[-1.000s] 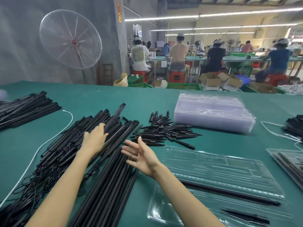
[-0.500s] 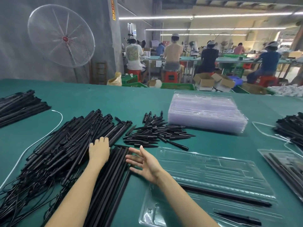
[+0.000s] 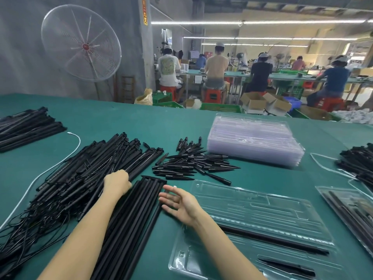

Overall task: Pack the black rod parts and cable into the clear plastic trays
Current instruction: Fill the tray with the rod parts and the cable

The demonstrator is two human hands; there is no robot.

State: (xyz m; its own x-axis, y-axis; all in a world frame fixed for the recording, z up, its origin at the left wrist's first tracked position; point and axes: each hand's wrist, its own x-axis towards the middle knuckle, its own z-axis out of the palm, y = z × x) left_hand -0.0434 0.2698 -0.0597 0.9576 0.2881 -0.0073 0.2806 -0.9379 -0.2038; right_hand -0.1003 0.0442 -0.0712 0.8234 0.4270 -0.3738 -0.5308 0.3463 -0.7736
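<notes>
our left hand closes its grip on one rod in the tangled pile of cabled rods. our right hand hovers open, palm turned left, just beside the neat row of plain black rods. right of it on the green bench lies a clear tray holding a long rod and a short spike. a heap of spikes and stacked empty trays sit beyond.

Green table – black rod piles, short spike pieces, clear tray stack, open tray, white cable.
</notes>
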